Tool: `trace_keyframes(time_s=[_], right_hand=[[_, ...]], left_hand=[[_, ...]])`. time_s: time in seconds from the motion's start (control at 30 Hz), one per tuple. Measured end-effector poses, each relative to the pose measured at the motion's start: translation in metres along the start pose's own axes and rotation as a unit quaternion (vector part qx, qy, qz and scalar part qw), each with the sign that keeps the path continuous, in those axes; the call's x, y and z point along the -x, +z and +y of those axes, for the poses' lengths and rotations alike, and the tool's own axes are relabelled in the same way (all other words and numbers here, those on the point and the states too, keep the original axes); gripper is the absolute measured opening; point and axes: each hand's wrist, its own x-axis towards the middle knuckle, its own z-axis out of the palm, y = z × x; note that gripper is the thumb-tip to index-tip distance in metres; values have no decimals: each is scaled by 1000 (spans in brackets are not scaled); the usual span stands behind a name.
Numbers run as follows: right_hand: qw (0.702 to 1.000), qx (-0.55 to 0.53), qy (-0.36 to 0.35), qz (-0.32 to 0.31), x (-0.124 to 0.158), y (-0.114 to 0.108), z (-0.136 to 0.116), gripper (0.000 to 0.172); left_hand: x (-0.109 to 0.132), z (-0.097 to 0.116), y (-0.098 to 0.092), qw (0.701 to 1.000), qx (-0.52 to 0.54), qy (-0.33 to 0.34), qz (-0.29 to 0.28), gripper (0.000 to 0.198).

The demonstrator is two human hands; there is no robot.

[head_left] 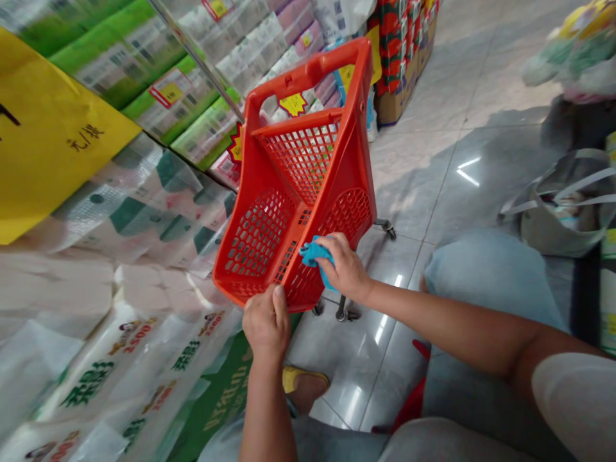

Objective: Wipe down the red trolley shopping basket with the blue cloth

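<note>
A red plastic shopping cart (328,221) with perforated sides stands on wheels in front of me, its basket hollow facing up. My left hand (267,323) is closed over the near rim of the basket, thumb on top. In my right hand (347,268) is a bunched blue cloth (315,251), pressed against the cart's right-hand rim. Part of the cloth hangs down on the outer side, below my fingers. The fingertips of my left hand are hidden behind the rim.
Stacked tissue packs (96,372) line the left side, under a large yellow price sign (52,128). Red packages on cardboard boxes (397,106) stand beyond the cart. A grey tote bag (553,221) sits at right on the tiled floor (491,141).
</note>
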Motion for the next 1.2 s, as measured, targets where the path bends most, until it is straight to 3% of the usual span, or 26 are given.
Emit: trace_keyframes(time_s=[0.07, 0.1, 0.23, 0.3, 0.4, 0.47, 0.6, 0.67, 0.77, 0.87, 1.03, 1.2], right_hand=[[999, -2, 23, 27, 1, 2, -3, 35], [1000, 7, 14, 10, 6, 4, -6, 36], [983, 62, -126, -121, 34, 15, -21, 34], [976, 72, -153, -134, 37, 14, -22, 33], [992, 64, -53, -91, 29, 8, -19, 35], [993, 65, -10, -99, 30, 7, -19, 37], [966, 57, -73, -243, 58, 20, -12, 33], [963, 37, -29, -265, 72, 26, 1, 30], [972, 39, 82, -217, 79, 30, 23, 29], [975, 43, 145, -161, 79, 31, 21, 33], [981, -52, 112, -149, 81, 34, 1, 34], [970, -63, 235, 12, 62, 36, 31, 35]], left_hand=[[-1, 2, -2, 1000, 17, 3, -6, 43], [-2, 3, -3, 1000, 24, 0, -6, 43], [-4, 7, -7, 998, 58, -15, -19, 44], [-4, 8, -9, 996, 73, -22, -34, 45], [-4, 8, -11, 994, 85, -37, -56, 46], [-4, 8, -11, 993, 85, -44, -68, 46], [-4, 9, -9, 994, 75, -48, -65, 45], [-5, 9, -9, 994, 69, -47, -66, 44], [-6, 11, -10, 994, 58, -50, -74, 44], [-7, 13, -10, 995, 49, -48, -76, 43], [-6, 16, -7, 997, 31, -42, -63, 45], [-7, 19, -19, 992, 12, -64, -111, 46]])
